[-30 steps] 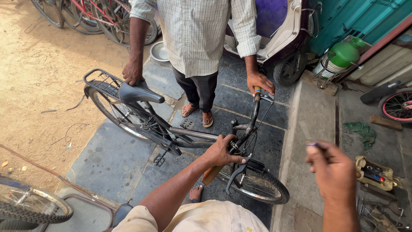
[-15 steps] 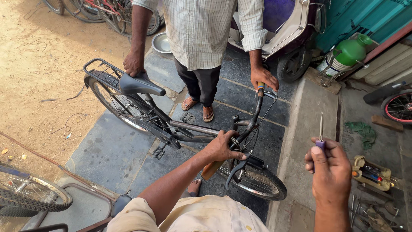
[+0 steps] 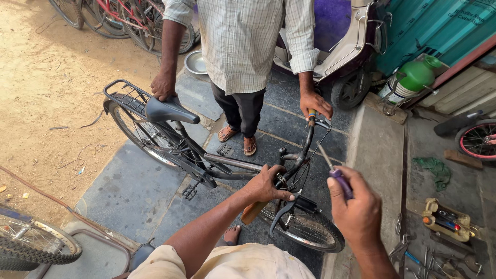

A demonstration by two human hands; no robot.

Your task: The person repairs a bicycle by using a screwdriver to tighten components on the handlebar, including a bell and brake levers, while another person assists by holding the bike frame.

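**Two people steady one black bicycle on a paved yard**

Nearest, the person's right hand (image 3: 356,214) has its grip closed around one purple-handled screwdriver (image 3: 336,173), shaft pointing up and away. Just left of it, the left hand (image 3: 266,186) wraps closed around the near handlebar (image 3: 281,183) of the bicycle (image 3: 206,160). The bicycle stands upright across grey stone paving, dark frame, black saddle (image 3: 170,110), rear rack, front wheel nearest. Low at right, several tools lie on the ground beside one yellow box (image 3: 445,219). Beyond the frame stands a second person in a checked shirt, one hand (image 3: 164,85) at the saddle, the other hand (image 3: 315,103) on the far handlebar grip. Farther right, one green bottle-shaped container (image 3: 413,78) leans by a teal wall. Behind are one scooter (image 3: 346,46) and parked bicycles (image 3: 119,18).
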